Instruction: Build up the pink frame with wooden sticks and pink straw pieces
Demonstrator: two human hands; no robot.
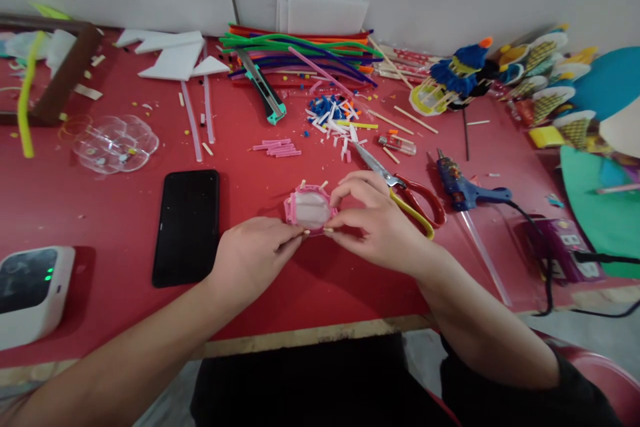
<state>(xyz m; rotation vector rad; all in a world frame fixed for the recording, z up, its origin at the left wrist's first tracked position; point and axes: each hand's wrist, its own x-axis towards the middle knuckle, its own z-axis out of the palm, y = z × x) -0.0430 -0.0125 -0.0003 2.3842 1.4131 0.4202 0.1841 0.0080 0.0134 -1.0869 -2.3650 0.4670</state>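
The pink frame (309, 208) is held low over the table (125, 213), just right of the phone (186, 227). It is pinched from both sides and so steadied: the left hand (255, 257) is closed on its lower edge, the right hand (375, 220) on its right rim. The scissors (415, 203) are laid beside the right hand, within reach.

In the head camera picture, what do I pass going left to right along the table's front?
White device → black phone → pink craft piece → scissors → blue glue gun.
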